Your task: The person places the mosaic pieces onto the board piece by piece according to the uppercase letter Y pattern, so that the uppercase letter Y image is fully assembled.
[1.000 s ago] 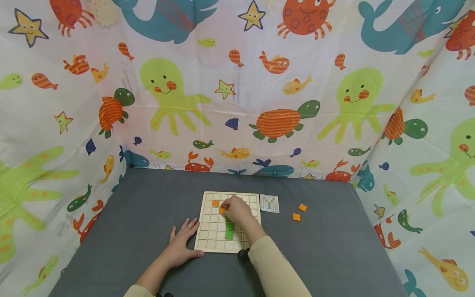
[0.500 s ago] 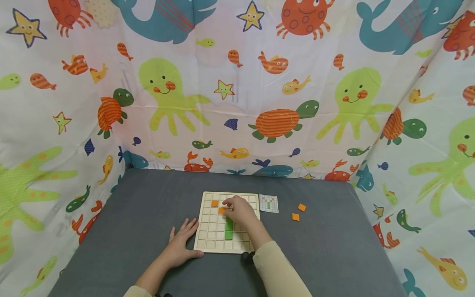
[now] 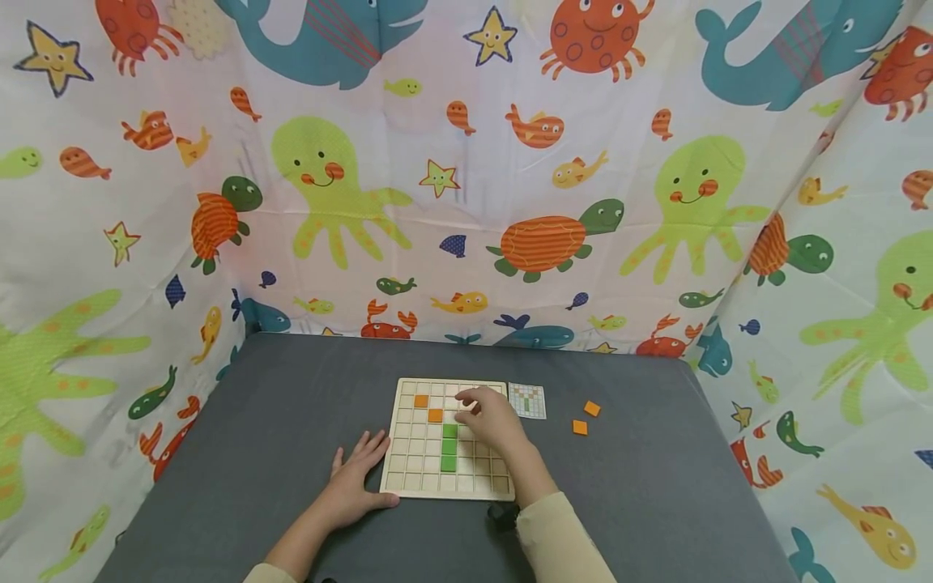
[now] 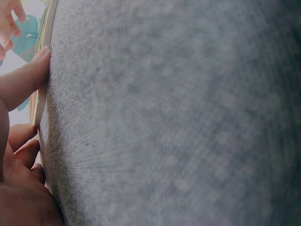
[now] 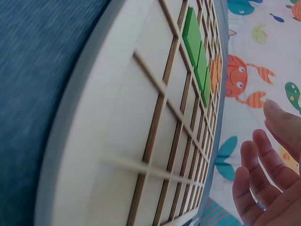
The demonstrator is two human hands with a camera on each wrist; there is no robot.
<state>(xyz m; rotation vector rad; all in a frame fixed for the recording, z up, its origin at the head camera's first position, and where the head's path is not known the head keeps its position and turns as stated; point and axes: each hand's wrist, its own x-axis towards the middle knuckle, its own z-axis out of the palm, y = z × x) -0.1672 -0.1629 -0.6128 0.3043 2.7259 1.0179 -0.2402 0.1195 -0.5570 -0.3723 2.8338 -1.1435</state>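
Note:
A pale wooden grid board (image 3: 411, 453) lies on the grey table. In its cells sit several green square tiles (image 3: 448, 463) in a column, with two orange square tiles (image 3: 435, 415) stepping diagonally up to the left. My left hand (image 3: 355, 484) is spread flat at the board's left side, fingertips at the edge and thumb by the near-left corner. The left wrist view has the thumb (image 4: 28, 77) against the board's side. Over the board's upper right part hovers my right hand (image 3: 496, 419), fingers loosely bent with nothing between them; the right wrist view also has this hand (image 5: 282, 197) holding nothing.
A small printed grid card (image 3: 527, 401) lies against the board's right edge. Further right, two loose orange tiles (image 3: 580, 427) rest on the grey tabletop (image 3: 656, 486). A curtain (image 3: 466, 227) printed with sea animals surrounds the table.
My right hand has moved right, off the second orange tile, which now shows whole in its cell along with the top green tile. The left hand stays in place.

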